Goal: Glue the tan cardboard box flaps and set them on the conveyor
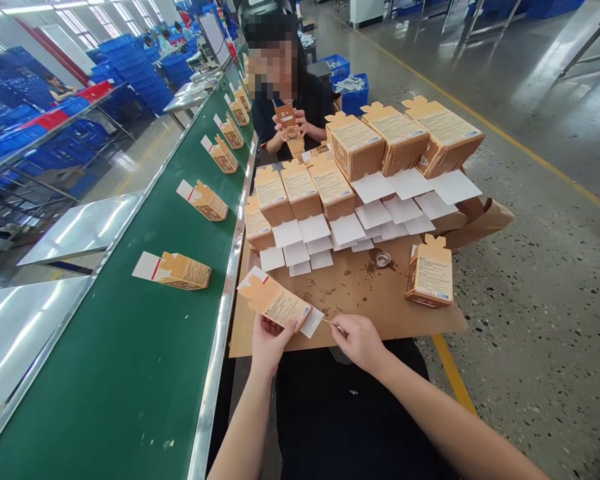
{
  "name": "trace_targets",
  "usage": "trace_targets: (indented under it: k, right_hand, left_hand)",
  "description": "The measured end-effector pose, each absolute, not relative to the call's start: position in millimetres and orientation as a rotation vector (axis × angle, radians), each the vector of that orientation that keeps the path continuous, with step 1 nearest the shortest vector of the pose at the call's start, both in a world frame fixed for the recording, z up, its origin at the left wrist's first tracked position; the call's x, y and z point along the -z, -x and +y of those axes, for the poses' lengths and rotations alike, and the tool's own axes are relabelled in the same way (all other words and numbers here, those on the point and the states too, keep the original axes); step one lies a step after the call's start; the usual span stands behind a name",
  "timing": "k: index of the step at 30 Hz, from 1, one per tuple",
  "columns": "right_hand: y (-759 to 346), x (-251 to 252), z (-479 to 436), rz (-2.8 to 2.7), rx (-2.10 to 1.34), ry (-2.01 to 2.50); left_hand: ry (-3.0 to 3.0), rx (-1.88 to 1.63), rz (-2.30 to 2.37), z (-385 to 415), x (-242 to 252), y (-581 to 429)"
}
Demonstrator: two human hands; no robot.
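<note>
My left hand (270,340) is closed around a small printed cardboard box (279,299), tilted over the near edge of the work table. Its tabbed end points to the upper left, and a white flap (312,323) sticks out at the lower right. My right hand (357,339) pinches a thin pale stick (327,321), its tip at the edge of that flap. Fingers hide the rest of the stick. Beyond lies a small clear dish (382,259) with wet spots around it. A single box (433,272) stands at the table's right side.
Stacked boxes (355,145) with white flaps hanging out fill the table's far side. Left runs a green conveyor belt (150,353) with a metal rail (213,360), carrying a row of boxes (190,270). Across the table a person (310,100) holds another box. Blue crates (355,100) stand behind.
</note>
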State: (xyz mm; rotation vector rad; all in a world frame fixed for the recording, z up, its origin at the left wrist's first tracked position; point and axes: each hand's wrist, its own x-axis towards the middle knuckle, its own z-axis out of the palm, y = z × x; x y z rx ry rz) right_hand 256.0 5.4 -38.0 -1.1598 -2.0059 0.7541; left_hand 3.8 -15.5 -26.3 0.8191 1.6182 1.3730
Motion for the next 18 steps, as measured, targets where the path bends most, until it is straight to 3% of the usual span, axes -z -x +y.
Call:
trace_targets:
  k: [5,12,18]
  right_hand:
    - [-283,32,-3,-1.737,-0.785,1.215]
    - [-300,25,-24,-1.638,-0.81,1.283]
    - [-294,22,-13,-1.646,-0.875,1.272]
  left_hand:
    - [-1.077,-1.423,1.795,-29,30,-26]
    - [-1.175,-1.171,1.991,-42,10,-31]
    - [-1.057,-1.328,1.905,-37,20,-28]
